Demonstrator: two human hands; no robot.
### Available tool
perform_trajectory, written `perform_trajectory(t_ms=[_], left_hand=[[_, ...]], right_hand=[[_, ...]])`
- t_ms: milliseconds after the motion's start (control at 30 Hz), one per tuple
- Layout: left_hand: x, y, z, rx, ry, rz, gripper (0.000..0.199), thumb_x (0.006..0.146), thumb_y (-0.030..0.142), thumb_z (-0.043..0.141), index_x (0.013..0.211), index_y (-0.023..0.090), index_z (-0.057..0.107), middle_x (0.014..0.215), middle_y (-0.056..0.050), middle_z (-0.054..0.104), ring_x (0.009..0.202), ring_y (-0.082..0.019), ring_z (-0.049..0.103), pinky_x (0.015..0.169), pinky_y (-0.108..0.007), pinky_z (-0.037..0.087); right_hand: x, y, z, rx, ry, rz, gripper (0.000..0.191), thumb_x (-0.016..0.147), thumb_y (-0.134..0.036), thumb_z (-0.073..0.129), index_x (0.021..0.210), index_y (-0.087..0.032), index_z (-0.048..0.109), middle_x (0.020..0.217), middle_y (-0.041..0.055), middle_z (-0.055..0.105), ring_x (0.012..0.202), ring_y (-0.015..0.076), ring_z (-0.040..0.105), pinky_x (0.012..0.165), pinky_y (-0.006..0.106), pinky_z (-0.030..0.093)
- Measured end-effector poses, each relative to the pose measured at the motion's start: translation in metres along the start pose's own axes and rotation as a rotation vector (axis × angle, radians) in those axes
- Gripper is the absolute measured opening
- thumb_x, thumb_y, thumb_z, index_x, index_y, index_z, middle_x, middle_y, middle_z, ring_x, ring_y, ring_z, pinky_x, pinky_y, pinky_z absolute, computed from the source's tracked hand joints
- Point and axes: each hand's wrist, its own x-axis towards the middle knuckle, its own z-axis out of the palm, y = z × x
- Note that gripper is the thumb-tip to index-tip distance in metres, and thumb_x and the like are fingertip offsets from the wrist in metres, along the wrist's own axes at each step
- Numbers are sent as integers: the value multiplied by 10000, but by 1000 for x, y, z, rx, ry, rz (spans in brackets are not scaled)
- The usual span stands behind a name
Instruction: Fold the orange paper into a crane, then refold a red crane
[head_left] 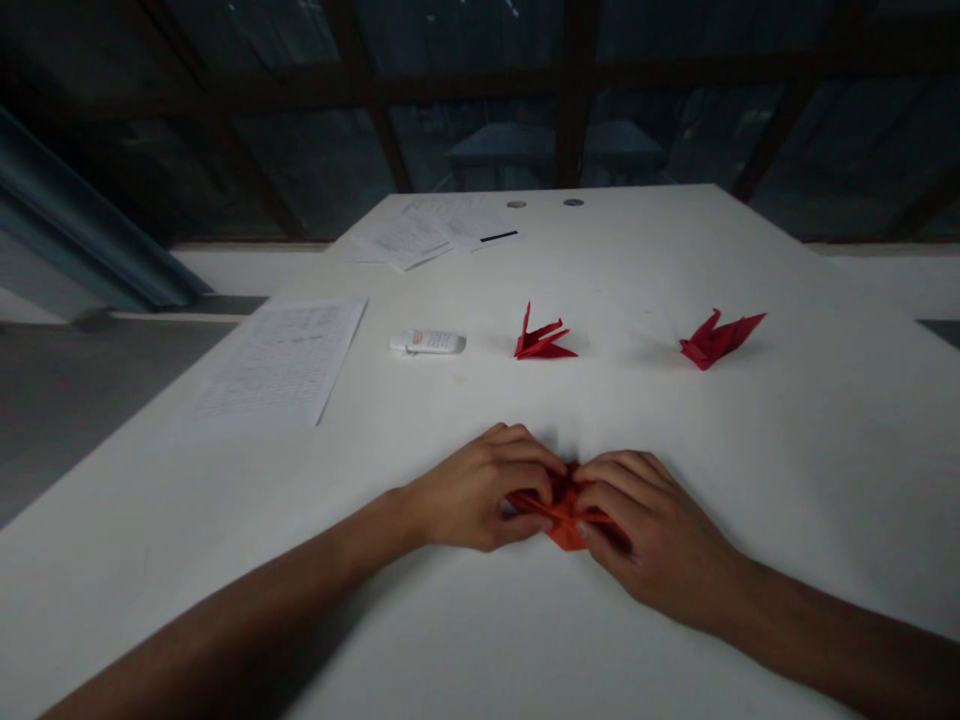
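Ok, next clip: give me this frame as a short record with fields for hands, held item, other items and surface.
left hand: left hand pinches the orange folded paper
right hand: right hand presses the same piece from the other side
finished pieces: two red folded paper figures, apart, farther back
other items: white tube; printed sheet; more papers at the far edge
surface: white table

Open bench (750,450) surface is being left between the hands (562,505) and the things beyond. The far path is being blocked by two red folded paper figures (541,340) (718,338), well apart, and a white tube (427,342). The left side is being taken up by a printed sheet (281,362).
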Motion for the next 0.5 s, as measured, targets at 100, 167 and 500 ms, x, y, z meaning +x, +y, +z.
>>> perform_trajectory(t_ms=[100,167,500], left_hand=[[0,1,2,36,-2,-9,122,892,305,710,886,195,658,1249,-88,704,1089,-230,619,977,-401,452],[0,2,3,58,-6,-9,145,907,312,694,845,192,642,1232,-84,708,1089,-230,614,972,-400,450],[-1,-1,3,52,2,-16,226,920,386,707,847,191,619,1176,-86,720,1060,-213,627,957,-376,464]], right_hand=[[-1,2,2,-14,10,-14,92,962,-156,611,997,-218,669,1120,40,723,1067,245,608,962,459,450],[-1,4,3,-12,18,-22,106,979,-168,607,1032,-233,670,1119,33,731,1062,239,617,960,453,452],[0,6,3,-38,37,-17,219,969,-130,582,1122,-255,677,1121,36,747,1040,241,652,949,445,480]])
